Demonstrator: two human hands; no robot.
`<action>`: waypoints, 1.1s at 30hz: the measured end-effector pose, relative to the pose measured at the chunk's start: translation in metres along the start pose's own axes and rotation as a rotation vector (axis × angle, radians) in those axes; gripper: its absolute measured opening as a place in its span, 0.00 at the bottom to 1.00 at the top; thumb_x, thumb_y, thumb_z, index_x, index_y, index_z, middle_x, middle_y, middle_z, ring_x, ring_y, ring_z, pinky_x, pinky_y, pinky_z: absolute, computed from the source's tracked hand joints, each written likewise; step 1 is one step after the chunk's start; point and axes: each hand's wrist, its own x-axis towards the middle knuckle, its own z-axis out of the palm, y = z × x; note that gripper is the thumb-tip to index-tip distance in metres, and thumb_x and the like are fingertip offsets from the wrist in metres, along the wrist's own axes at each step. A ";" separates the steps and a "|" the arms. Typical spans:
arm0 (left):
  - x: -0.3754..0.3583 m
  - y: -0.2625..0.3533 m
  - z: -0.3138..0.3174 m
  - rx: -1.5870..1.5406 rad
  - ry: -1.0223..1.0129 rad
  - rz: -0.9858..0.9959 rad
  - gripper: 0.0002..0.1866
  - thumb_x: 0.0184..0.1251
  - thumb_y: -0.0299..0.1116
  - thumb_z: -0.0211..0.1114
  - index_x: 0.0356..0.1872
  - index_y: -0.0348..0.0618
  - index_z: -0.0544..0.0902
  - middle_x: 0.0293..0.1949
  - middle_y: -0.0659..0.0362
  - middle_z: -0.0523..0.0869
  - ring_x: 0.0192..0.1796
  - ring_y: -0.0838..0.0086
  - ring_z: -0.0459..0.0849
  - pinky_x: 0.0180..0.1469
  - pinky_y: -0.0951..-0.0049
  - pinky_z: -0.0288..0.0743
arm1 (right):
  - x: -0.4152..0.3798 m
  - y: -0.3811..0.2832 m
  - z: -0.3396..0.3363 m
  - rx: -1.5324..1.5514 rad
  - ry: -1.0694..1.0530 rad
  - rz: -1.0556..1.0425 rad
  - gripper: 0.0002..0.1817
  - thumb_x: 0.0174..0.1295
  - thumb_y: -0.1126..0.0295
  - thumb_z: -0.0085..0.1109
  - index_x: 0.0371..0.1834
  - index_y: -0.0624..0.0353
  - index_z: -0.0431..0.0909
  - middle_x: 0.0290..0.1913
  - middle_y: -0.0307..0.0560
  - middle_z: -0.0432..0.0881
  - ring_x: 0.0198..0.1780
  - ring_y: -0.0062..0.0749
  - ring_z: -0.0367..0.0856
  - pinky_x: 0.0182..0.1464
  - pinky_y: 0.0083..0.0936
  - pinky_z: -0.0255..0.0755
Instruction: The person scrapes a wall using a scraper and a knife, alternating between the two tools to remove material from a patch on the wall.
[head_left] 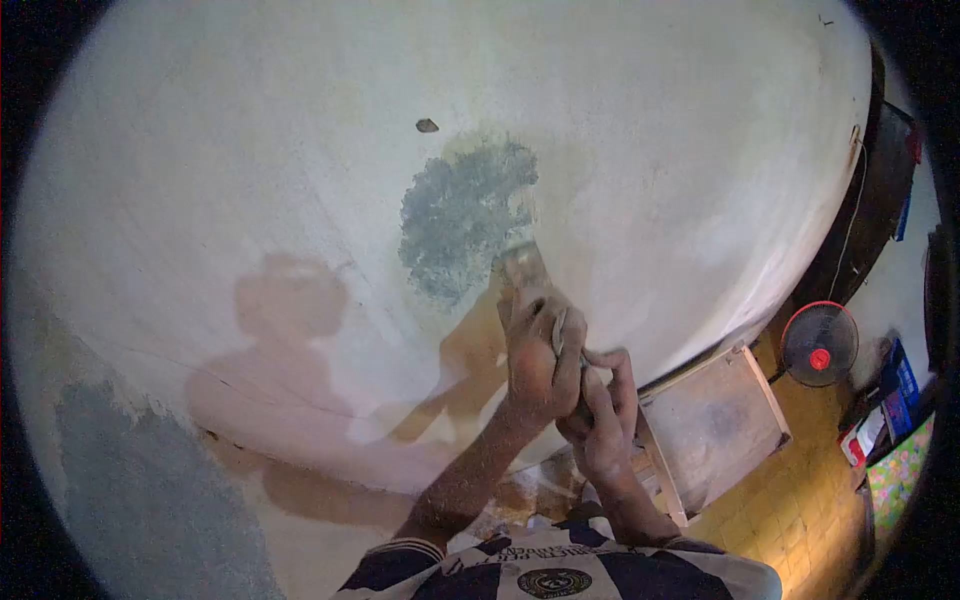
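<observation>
Both left hand (540, 350) and right hand (606, 420) clamp a scraper (522, 264), I think, mostly covering it; grey patch (462, 210) beside.

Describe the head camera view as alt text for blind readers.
A person's left hand holds a flat tool at a grey patch on a pale wall, right hand close by. A red-rimmed fan stands at right.

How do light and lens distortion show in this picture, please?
Head view: the person's shadow falls on the wall, mainly at left; head view: pale glare brightens the wall's right side; head view: corners are black and the wall's lower edge curves.
</observation>
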 end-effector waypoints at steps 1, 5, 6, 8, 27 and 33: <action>-0.002 0.000 -0.001 -0.007 0.000 -0.011 0.14 0.79 0.33 0.47 0.30 0.37 0.70 0.27 0.57 0.72 0.29 0.73 0.72 0.33 0.71 0.69 | -0.008 0.000 -0.001 -0.010 0.004 0.016 0.07 0.77 0.66 0.44 0.54 0.52 0.65 0.19 0.29 0.64 0.15 0.10 0.52 0.17 0.15 0.46; -0.003 -0.013 -0.001 -0.031 -0.031 -0.016 0.15 0.79 0.34 0.47 0.30 0.37 0.71 0.26 0.56 0.72 0.30 0.72 0.72 0.34 0.69 0.68 | 0.003 0.003 0.000 -0.019 0.047 0.007 0.07 0.77 0.66 0.45 0.53 0.52 0.65 0.19 0.29 0.64 0.15 0.10 0.51 0.17 0.15 0.46; 0.007 -0.013 -0.002 0.011 -0.033 0.048 0.15 0.78 0.34 0.48 0.30 0.37 0.71 0.26 0.56 0.72 0.30 0.72 0.73 0.35 0.69 0.68 | 0.001 0.002 -0.003 -0.012 0.025 0.016 0.08 0.77 0.65 0.46 0.53 0.52 0.64 0.20 0.30 0.65 0.16 0.11 0.53 0.18 0.16 0.48; 0.008 -0.008 -0.001 0.035 -0.024 0.088 0.14 0.78 0.34 0.49 0.31 0.37 0.71 0.26 0.56 0.72 0.31 0.71 0.73 0.36 0.68 0.68 | -0.002 0.000 -0.007 0.009 -0.025 0.036 0.09 0.76 0.65 0.47 0.52 0.53 0.63 0.21 0.33 0.69 0.17 0.12 0.57 0.18 0.17 0.51; -0.003 -0.004 0.002 -0.104 0.071 -0.039 0.15 0.76 0.31 0.49 0.27 0.37 0.74 0.28 0.51 0.75 0.35 0.58 0.75 0.41 0.60 0.70 | -0.006 0.006 -0.008 -0.089 0.004 0.020 0.09 0.76 0.67 0.47 0.54 0.53 0.63 0.20 0.32 0.67 0.17 0.13 0.57 0.18 0.17 0.52; 0.013 0.002 -0.008 -0.075 -0.023 -0.074 0.15 0.77 0.32 0.48 0.28 0.36 0.74 0.28 0.51 0.75 0.35 0.56 0.74 0.42 0.58 0.69 | 0.006 0.000 0.007 -0.045 -0.024 -0.061 0.09 0.76 0.66 0.48 0.54 0.53 0.63 0.20 0.31 0.66 0.17 0.12 0.57 0.18 0.17 0.51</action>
